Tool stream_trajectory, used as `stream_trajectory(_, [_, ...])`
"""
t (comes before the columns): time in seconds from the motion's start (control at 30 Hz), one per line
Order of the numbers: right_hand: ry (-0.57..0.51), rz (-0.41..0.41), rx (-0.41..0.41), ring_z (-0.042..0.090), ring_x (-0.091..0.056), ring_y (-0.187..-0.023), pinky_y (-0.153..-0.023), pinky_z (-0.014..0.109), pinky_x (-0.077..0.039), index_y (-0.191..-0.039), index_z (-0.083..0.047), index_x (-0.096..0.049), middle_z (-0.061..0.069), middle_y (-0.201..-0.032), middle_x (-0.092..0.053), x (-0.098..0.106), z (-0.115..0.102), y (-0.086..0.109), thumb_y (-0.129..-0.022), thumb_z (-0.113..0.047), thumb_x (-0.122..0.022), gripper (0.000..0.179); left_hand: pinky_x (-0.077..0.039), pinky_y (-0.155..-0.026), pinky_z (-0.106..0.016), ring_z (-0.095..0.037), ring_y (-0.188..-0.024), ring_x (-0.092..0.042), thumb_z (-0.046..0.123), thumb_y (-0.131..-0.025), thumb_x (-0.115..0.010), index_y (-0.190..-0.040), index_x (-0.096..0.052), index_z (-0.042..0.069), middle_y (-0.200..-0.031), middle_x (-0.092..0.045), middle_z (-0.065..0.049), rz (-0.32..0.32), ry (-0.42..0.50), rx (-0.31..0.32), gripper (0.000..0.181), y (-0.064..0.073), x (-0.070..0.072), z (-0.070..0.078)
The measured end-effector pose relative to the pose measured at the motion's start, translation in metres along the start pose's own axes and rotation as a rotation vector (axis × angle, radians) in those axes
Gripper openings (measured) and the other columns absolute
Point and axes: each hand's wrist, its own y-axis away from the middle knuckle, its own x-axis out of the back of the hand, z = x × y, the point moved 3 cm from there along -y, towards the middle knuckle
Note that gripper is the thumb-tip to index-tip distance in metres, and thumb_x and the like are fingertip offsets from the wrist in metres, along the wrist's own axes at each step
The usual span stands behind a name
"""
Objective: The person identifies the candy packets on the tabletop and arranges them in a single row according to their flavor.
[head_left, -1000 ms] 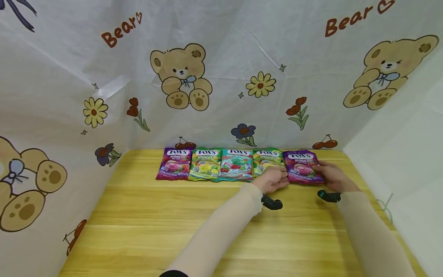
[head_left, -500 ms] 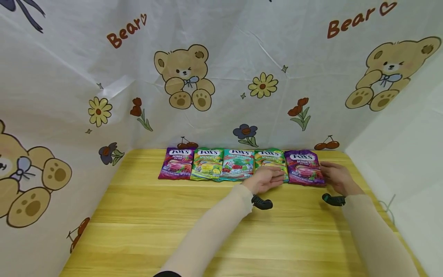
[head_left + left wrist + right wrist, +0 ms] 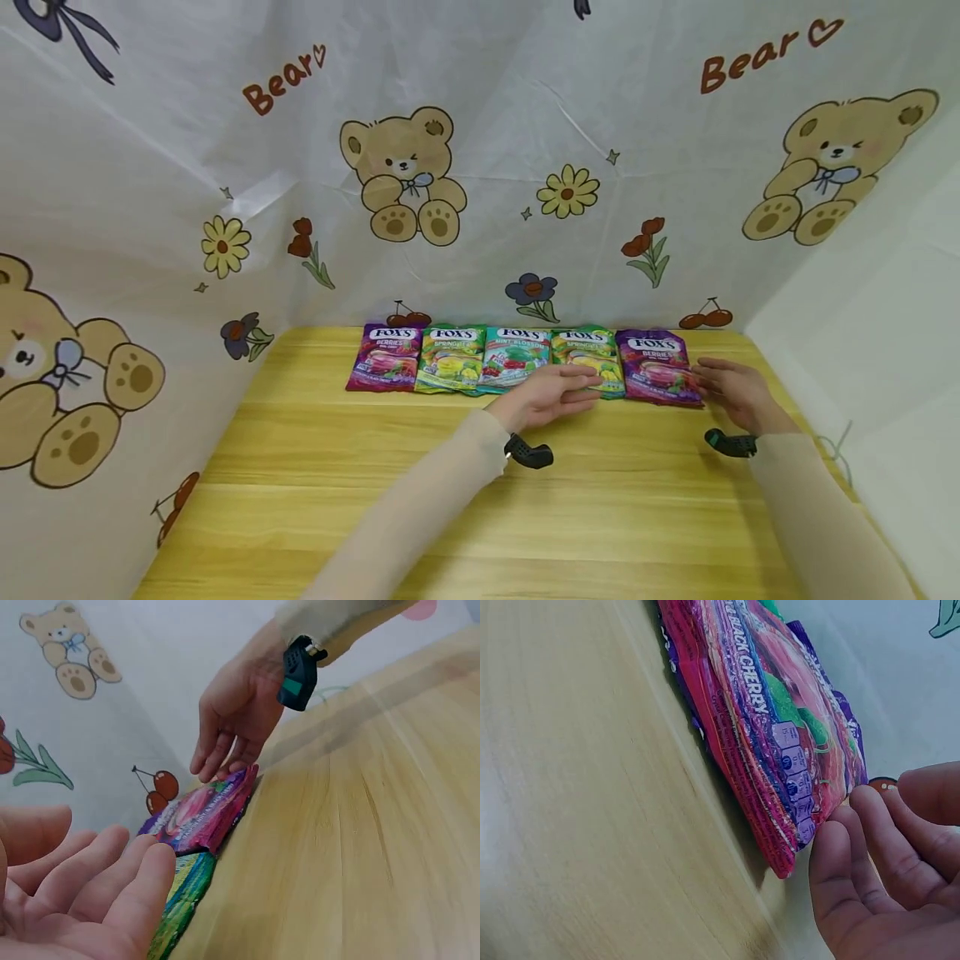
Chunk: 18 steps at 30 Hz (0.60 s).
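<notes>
Several Fox's candy bags lie side by side in a row against the back wall. At the row's right end is a purple Berries candy bag (image 3: 660,371), its right side at the fingertips of my right hand (image 3: 738,394). In the right wrist view, relaxed fingers (image 3: 836,862) meet the edge of that bag, which reads black cherry. My left hand (image 3: 551,394) is held with straight fingers in front of a green and yellow Spring Tea bag (image 3: 603,379), partly covering it. Nothing is gripped by the left hand, whose palm faces the right side in the left wrist view.
Further left stand a teal Mint Blossom bag (image 3: 502,362), another Spring Tea bag (image 3: 450,367) and another purple Berries bag (image 3: 386,362). A bear-printed cloth (image 3: 487,208) hangs behind the wooden table (image 3: 300,467). A white wall (image 3: 885,350) borders the right side.
My left hand has drawn away leftward from the right-hand purple bag. The right hand has loosened from that bag's side and shifted slightly right.
</notes>
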Motion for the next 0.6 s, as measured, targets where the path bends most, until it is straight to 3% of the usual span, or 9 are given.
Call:
stream_trajectory(0.17, [-0.049, -0.048, 0.051, 0.002, -0.069, -0.092, -0.084, 0.02, -0.061, -0.161, 0.008, -0.019, -0.023, -0.095, -0.071, -0.004, -0.004, 0.0, -0.108, -0.014, -0.051, 0.065, -0.045, -0.117, -0.048, -0.039, -0.144, -0.048, 0.013, -0.109, -0.05, -0.152, -0.048, 0.002, -0.152, -0.056, -0.014, -0.033, -0.126, -0.019, 0.045, 0.019, 0.012, 0.01])
stream_trajectory(0.33, [-0.075, -0.155, 0.113, 0.005, -0.073, -0.099, -0.088, 0.022, -0.061, -0.158, 0.005, -0.032, -0.017, -0.105, -0.075, -0.014, -0.016, 0.004, -0.106, -0.017, -0.058, 0.061, -0.05, -0.113, -0.044, -0.039, -0.143, -0.049, 0.017, -0.109, -0.052, -0.153, -0.048, 0.003, -0.152, -0.056, -0.013, -0.033, -0.241, -0.017, 0.046, 0.045, 0.027, 0.019])
stream_trajectory(0.5, [0.094, -0.188, 0.16, 0.002, -0.071, -0.103, -0.091, 0.019, -0.06, -0.158, 0.01, -0.026, -0.02, -0.111, -0.07, -0.028, -0.029, 0.01, -0.109, -0.025, -0.053, 0.066, -0.049, -0.113, -0.046, -0.04, -0.143, -0.048, 0.024, -0.109, -0.053, -0.153, -0.048, 0.004, -0.151, -0.057, -0.013, -0.04, -0.255, -0.008, 0.049, 0.069, 0.043, 0.026])
stream_trajectory(0.6, [0.258, -0.189, 0.204, 0.006, -0.069, -0.111, -0.094, 0.019, -0.058, -0.156, 0.009, -0.032, -0.001, -0.13, -0.067, -0.035, -0.037, 0.014, -0.11, -0.032, -0.05, 0.064, -0.049, -0.113, -0.045, -0.041, -0.145, -0.045, 0.028, -0.11, -0.051, -0.154, -0.046, 0.003, -0.155, -0.052, -0.016, -0.024, -0.309, -0.017, 0.051, 0.084, 0.054, 0.033])
